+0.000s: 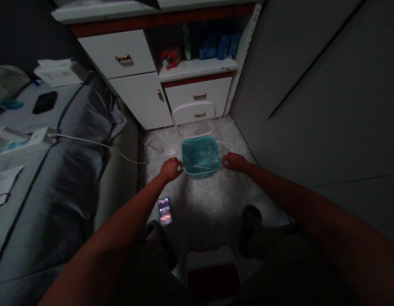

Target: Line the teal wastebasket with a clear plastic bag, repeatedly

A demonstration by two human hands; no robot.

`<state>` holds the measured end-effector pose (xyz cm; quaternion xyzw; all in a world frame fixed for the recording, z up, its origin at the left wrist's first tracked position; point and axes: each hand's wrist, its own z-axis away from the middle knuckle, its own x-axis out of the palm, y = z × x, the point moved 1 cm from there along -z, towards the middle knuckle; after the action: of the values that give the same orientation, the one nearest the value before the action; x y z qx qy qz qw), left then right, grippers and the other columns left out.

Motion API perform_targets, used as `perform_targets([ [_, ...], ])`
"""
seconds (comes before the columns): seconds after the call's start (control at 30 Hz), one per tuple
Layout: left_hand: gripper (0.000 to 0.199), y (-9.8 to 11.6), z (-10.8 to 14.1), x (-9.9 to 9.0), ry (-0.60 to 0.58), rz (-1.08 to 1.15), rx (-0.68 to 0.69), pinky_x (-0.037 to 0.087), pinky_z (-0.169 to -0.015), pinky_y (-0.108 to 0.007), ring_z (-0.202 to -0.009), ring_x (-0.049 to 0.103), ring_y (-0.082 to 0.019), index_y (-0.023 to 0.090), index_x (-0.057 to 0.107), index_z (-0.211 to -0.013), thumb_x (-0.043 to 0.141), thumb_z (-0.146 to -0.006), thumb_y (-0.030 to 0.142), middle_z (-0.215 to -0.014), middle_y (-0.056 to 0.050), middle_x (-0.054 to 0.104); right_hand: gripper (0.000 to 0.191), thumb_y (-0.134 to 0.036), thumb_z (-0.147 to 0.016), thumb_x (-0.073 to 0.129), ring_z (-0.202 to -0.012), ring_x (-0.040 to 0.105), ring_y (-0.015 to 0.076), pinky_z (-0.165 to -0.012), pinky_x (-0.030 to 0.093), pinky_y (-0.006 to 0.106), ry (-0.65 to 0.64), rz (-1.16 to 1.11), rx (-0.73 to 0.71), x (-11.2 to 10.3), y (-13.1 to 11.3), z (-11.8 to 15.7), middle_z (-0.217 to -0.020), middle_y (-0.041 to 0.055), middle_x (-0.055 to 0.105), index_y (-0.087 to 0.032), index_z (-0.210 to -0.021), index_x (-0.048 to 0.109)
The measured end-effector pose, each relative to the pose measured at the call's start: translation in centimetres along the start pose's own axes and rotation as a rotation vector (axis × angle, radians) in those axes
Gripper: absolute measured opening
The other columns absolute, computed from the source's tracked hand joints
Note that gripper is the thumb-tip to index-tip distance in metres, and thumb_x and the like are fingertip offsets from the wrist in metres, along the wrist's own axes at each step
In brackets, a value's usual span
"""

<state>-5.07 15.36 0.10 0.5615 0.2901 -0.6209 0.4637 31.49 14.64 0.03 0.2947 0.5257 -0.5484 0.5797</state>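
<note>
A teal plastic bin [201, 173] stands on the tiled floor with a clear plastic bag [205, 156] spread inside it and over its rim. At the bin's left side, my left hand [171, 169] pinches the edge of the bag. My right hand [234, 162] is closed on the bag's edge at the opposite side. Both hands are close to the rim; whether the fingers also touch the bin I cannot tell. Behind the bin, a pale loop-shaped frame [194, 103] stands upright in front of the drawers.
A lit phone [165, 211] lies on the floor by my left foot. White cabinets [141, 100] stand ahead, a grey panel [299, 85] at right. On the left, a bed [78, 123] bears a power strip [27, 142]; its white cable [101, 143] trails to the floor.
</note>
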Motion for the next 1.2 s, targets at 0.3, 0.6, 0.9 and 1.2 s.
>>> perform_targets([
  [0.3,0.012,0.0,0.4,-0.5,-0.022,0.129,0.059,0.051,-0.087,-0.031,-0.096,0.069,-0.023,0.024,0.075,-0.091,0.063,-0.091,0.026,-0.1,-0.005,0.077,0.014,-0.021,-0.091,0.067,-0.097,0.068,0.0202,-0.072,0.044,0.024,-0.023,0.049,0.036,-0.8,-0.5,0.6,-0.112,0.0074,0.075,-0.021,-0.102,0.076],
  [0.6,0.016,0.4,1.3,-0.3,-0.055,0.101,0.025,0.049,-0.08,-0.03,-0.092,0.069,-0.021,0.022,0.075,-0.089,0.061,-0.086,0.016,-0.103,-0.007,0.074,0.011,-0.024,-0.087,0.071,-0.097,0.069,0.0206,-0.07,0.042,0.025,-0.074,0.091,0.036,-0.3,0.5,1.3,-0.109,0.0061,0.077,-0.021,-0.096,0.078],
  [0.9,0.02,1.1,1.8,0.3,-0.174,0.064,0.132,0.051,-0.087,-0.03,-0.103,0.069,-0.023,0.026,0.079,-0.09,0.062,-0.086,0.015,-0.107,-0.006,0.075,0.013,-0.021,-0.084,0.072,-0.097,0.07,0.0207,-0.074,0.045,0.025,-0.124,0.084,0.051,1.1,1.4,1.4,-0.107,0.0048,0.079,-0.022,-0.094,0.079],
  [1.2,0.024,0.8,1.2,0.4,-0.089,0.006,-0.004,0.051,-0.085,-0.032,-0.103,0.071,-0.025,0.026,0.08,-0.102,0.059,-0.092,0.021,-0.112,-0.007,0.074,0.017,-0.032,-0.092,0.067,-0.102,0.072,0.024,-0.082,0.05,0.029,-0.046,0.091,0.177,1.2,0.4,1.1,-0.113,0.0083,0.078,-0.023,-0.101,0.077],
])
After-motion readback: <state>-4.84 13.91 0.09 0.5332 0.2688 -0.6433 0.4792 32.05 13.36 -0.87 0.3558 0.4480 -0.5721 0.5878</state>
